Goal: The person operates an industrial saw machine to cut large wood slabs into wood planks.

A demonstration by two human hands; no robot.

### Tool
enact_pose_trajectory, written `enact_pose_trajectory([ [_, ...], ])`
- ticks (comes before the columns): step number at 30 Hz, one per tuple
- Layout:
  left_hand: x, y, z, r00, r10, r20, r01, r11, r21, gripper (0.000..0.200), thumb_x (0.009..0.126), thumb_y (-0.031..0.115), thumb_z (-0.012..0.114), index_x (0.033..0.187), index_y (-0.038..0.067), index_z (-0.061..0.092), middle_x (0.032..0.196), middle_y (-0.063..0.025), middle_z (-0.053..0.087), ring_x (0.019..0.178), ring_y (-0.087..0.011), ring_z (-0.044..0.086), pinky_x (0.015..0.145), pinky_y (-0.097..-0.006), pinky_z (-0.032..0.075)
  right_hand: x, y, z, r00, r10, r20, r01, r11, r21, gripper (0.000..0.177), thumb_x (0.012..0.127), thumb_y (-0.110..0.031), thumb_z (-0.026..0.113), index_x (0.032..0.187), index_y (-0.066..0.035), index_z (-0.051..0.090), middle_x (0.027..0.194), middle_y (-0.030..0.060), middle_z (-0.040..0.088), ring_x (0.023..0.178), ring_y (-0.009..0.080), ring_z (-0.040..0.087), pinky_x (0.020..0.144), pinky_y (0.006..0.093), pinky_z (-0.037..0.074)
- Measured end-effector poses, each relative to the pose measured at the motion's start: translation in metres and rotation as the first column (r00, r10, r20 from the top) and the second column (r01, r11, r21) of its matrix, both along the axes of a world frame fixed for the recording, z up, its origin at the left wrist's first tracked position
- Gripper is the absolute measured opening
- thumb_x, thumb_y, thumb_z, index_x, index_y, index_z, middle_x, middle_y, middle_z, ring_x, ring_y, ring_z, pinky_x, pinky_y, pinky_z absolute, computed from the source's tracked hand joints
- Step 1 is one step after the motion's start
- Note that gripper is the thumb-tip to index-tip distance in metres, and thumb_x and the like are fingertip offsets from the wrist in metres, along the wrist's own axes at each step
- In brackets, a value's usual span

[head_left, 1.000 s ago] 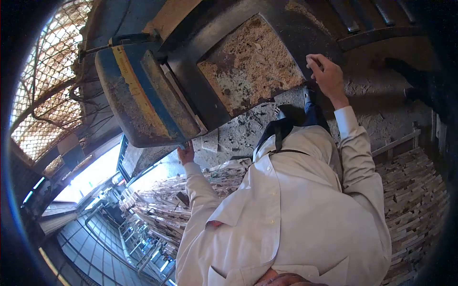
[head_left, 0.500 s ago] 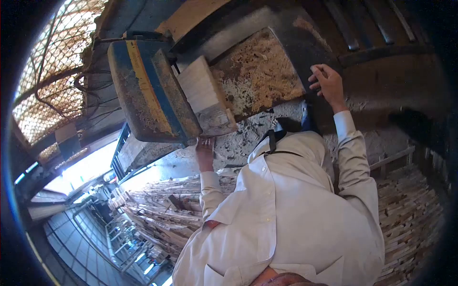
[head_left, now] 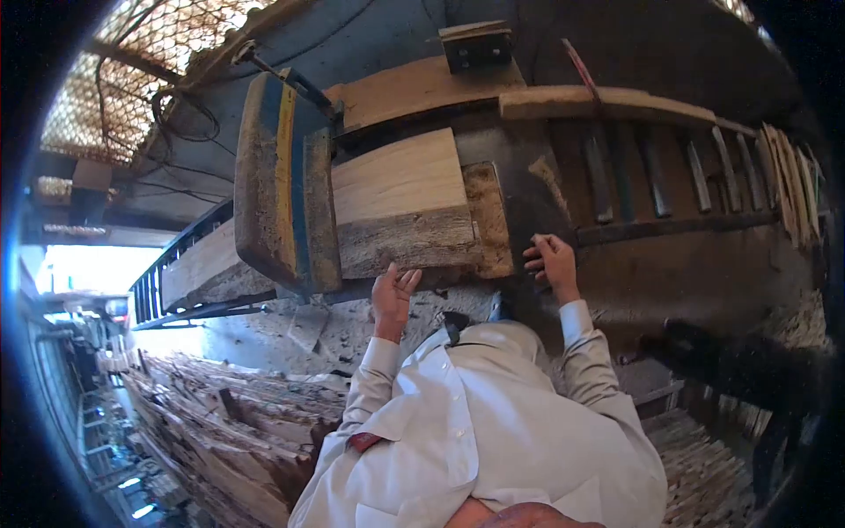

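A thick wooden plank (head_left: pixel 396 180) with a rough bark-like edge lies on the machine bed, passing under a blue guard (head_left: pixel 264 176) with a yellow stripe. Its end sticks out to the right of the guard. My left hand (head_left: pixel 393 299) is open, fingers spread and fingertips right at the plank's rough near edge. My right hand (head_left: pixel 554 264) hovers beyond the plank's end, beside the dark metal bed (head_left: pixel 532 189); its fingers are loosely curled and apart, with nothing in them. A strip of sawdust (head_left: pixel 488 211) covers the bed between the plank end and my right hand.
A roller frame (head_left: pixel 651 176) runs off to the right, with a long narrow board (head_left: pixel 607 104) along its far side and upright slats (head_left: pixel 789 185) at its end. Stacked timber strips (head_left: pixel 220 418) lie behind me on the left. A dark figure (head_left: pixel 739 365) stands at the right.
The plank has come farther out to the right from under the guard, covering more of the sawdusty bed. My right hand has lowered toward me. The camera view has turned.
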State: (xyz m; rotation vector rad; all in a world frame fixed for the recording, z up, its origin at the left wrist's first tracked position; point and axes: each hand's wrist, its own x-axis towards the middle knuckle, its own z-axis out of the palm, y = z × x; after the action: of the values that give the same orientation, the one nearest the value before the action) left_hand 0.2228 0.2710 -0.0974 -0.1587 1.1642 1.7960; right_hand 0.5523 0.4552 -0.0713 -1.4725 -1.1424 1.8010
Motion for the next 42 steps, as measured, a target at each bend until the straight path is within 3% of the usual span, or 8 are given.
enact_pose_trajectory([
  [12,0.078,0.047,0.001,0.955,-0.235,0.182,0.217,0.970,0.113,0.055,0.104,0.029,0.057,0.136,-0.010,0.035,0.137,-0.0317,0.046,0.125,-0.0412,0.057,0.108,-0.0467,0.050,0.014,0.006,-0.004,0.973,-0.116,-0.200,0.091,0.987,-0.132,0.032,0.100,-0.042,0.063,0.099,-0.010,0.064,0.064,-0.0069,0.046,0.045,0.0028,0.040,0.038,0.0207,0.027],
  [25,0.086,0.050,-0.001,0.961,-0.208,0.184,0.189,0.975,0.114,0.049,0.105,0.032,0.056,0.129,-0.009,0.044,0.133,-0.0321,0.051,0.125,-0.0425,0.058,0.104,-0.0483,0.054,0.010,0.007,-0.008,0.986,-0.098,-0.138,0.092,0.994,-0.052,0.031,0.102,-0.038,0.061,0.109,-0.007,0.064,0.075,-0.0038,0.057,0.052,0.0034,0.048,0.042,0.0203,0.034],
  [28,0.081,0.044,-0.003,0.954,-0.269,0.133,0.256,0.960,0.110,0.042,0.105,0.031,0.056,0.124,-0.005,0.048,0.127,-0.0296,0.057,0.120,-0.0406,0.062,0.101,-0.0475,0.056,-0.002,0.009,-0.022,0.970,-0.099,0.223,-0.004,0.907,0.421,0.041,0.096,-0.039,0.069,0.116,-0.004,0.063,0.090,0.0052,0.067,0.075,0.0188,0.063,0.065,0.0354,0.053],
  [31,0.080,0.026,0.008,0.918,-0.395,-0.028,0.394,0.919,-0.015,0.037,0.105,0.030,0.055,0.123,-0.003,0.050,0.124,-0.0261,0.062,0.115,-0.0376,0.066,0.097,-0.0453,0.058,-0.015,0.013,0.002,0.839,-0.192,0.509,-0.341,0.543,0.767,0.056,0.088,-0.044,0.076,0.124,-0.003,0.060,0.120,0.0157,0.064,0.115,0.0323,0.059,0.102,0.0494,0.045],
  [34,0.072,-0.008,0.012,0.853,-0.501,-0.144,0.492,0.865,-0.098,0.036,0.106,0.028,0.053,0.124,-0.003,0.050,0.123,-0.0243,0.064,0.111,-0.0355,0.068,0.094,-0.0432,0.059,-0.026,0.013,0.004,0.746,-0.147,0.649,-0.499,0.522,0.692,0.072,0.083,-0.051,0.078,0.132,-0.004,0.056,0.145,0.0204,0.047,0.141,0.0382,0.037,0.120,0.0552,0.023],
  [39,0.018,-0.104,-0.003,0.901,-0.422,-0.105,0.417,0.907,-0.064,0.034,0.106,0.024,0.050,0.127,-0.001,0.055,0.126,-0.0226,0.063,0.111,-0.0317,0.068,0.095,-0.0395,0.058,-0.030,0.012,-0.013,0.677,-0.203,0.708,-0.553,0.494,0.670,0.083,0.082,-0.058,0.076,0.139,-0.004,0.050,0.155,0.0181,0.039,0.149,0.0366,0.027,0.123,0.0558,0.014],
  [41,-0.010,-0.145,-0.018,0.771,-0.394,-0.500,0.321,0.919,-0.229,0.035,0.106,0.025,0.050,0.125,-0.004,0.055,0.122,-0.0222,0.066,0.108,-0.0344,0.069,0.092,-0.0423,0.059,-0.030,0.012,-0.016,0.667,-0.215,0.714,-0.558,0.490,0.669,0.081,0.084,-0.059,0.074,0.140,-0.005,0.049,0.156,0.0171,0.037,0.150,0.0356,0.026,0.124,0.0554,0.013],
  [42,-0.034,-0.166,-0.034,0.786,-0.315,-0.532,0.221,0.947,-0.234,0.035,0.105,0.025,0.050,0.124,-0.004,0.056,0.120,-0.0218,0.067,0.106,-0.0348,0.070,0.090,-0.0430,0.059,-0.031,0.012,-0.017,0.655,-0.222,0.722,-0.561,0.497,0.662,0.081,0.084,-0.059,0.073,0.140,-0.006,0.049,0.157,0.0169,0.037,0.150,0.0353,0.025,0.124,0.0553,0.012],
])
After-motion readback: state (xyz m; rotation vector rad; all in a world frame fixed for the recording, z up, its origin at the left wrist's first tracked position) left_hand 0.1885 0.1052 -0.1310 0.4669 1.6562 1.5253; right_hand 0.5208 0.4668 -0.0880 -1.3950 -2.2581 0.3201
